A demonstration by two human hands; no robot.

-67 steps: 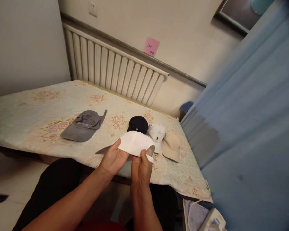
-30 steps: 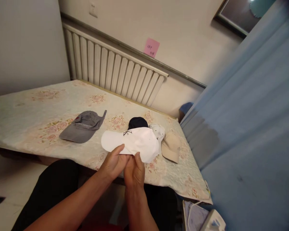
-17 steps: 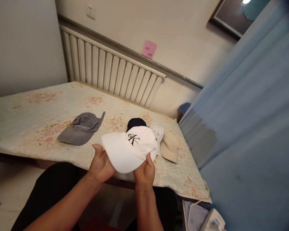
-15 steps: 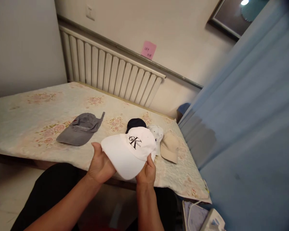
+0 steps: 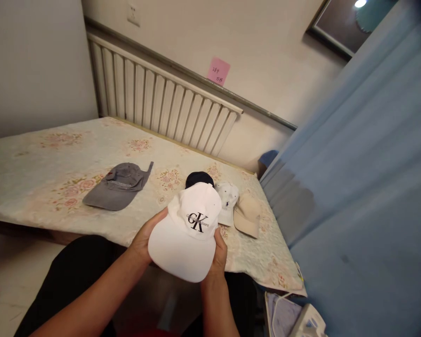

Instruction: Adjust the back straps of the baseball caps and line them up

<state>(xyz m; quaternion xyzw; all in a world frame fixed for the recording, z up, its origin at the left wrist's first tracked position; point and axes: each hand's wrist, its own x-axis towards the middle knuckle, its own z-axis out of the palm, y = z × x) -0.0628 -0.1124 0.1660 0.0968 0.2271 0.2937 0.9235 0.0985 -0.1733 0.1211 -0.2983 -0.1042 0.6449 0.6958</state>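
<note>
A white cap (image 5: 187, 234) with a black logo on its front is held up in both my hands above the near edge of the bed, brim toward me. My left hand (image 5: 146, 236) grips its left side. My right hand (image 5: 218, 255) grips the right side of the brim. Behind it on the bed lie a dark navy cap (image 5: 199, 178), a white patterned cap (image 5: 228, 199) and a beige cap (image 5: 247, 214). A grey cap (image 5: 117, 185) lies further left.
The bed's floral cover (image 5: 56, 159) spreads left and back. A white radiator (image 5: 161, 103) lines the far wall under a pink note (image 5: 218, 71). A blue curtain (image 5: 365, 178) fills the right. An iron (image 5: 307, 323) stands at the bottom right.
The white cap has been turned over from underside up to crown up, then rotated so its brim points at me. My hands shifted to its two sides.
</note>
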